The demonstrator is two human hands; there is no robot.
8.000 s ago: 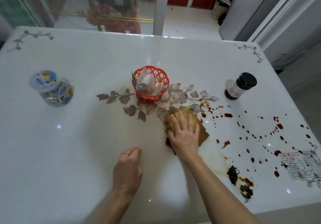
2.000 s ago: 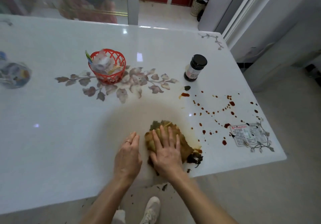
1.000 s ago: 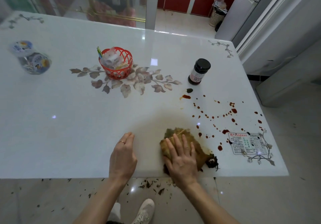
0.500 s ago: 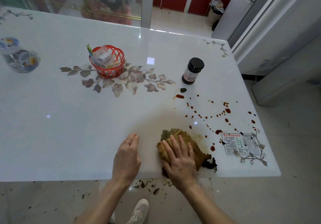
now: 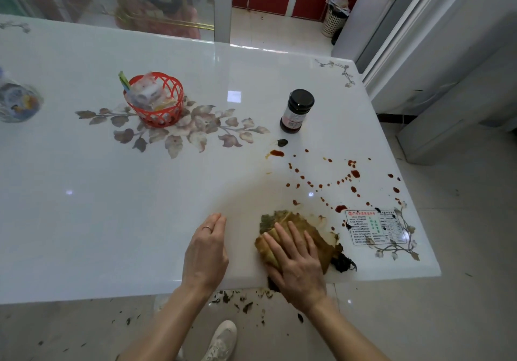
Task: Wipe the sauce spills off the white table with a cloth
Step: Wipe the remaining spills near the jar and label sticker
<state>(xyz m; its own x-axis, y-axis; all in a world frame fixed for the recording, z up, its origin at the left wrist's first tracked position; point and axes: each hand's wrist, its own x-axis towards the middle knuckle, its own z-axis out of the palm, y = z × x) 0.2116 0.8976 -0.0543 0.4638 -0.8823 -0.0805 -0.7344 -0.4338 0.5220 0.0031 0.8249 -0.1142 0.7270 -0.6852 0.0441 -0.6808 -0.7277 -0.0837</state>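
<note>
The right grip (image 5: 298, 269) lies flat with its fingers spread and pressed palm-down on the cloth (image 5: 293, 234), pinching nothing; the cloth is a brown-stained, crumpled wad sitting near the front edge of the white counter (image 5: 112, 206), toward its right end. The left grip (image 5: 207, 251) rests flat on the counter just beside the cloth, fingers held together and closed on nothing (a ring shows on one finger). A dark clump of leafy residue (image 5: 342, 262) touches the cloth's right edge. Beyond the cloth, toward the counter's right side, red-brown sauce spills (image 5: 335, 181) lie scattered in drops, reaching as far as a printed label (image 5: 376, 227) stuck near the front right corner. A faint brownish smear spreads over the counter around and behind the cloth. Farther back stands an upright dark-capped bottle (image 5: 297, 110), with a small dark blob just in front of it. A red plastic basket (image 5: 155, 100) holding packets sits on the counter's floral pattern, well apart from the cloth. A blurred jar (image 5: 18, 103) stands at the far left. On the floor below the counter edge lie dark crumbs (image 5: 240, 300), and a white shoe (image 5: 222, 338) shows there.
</note>
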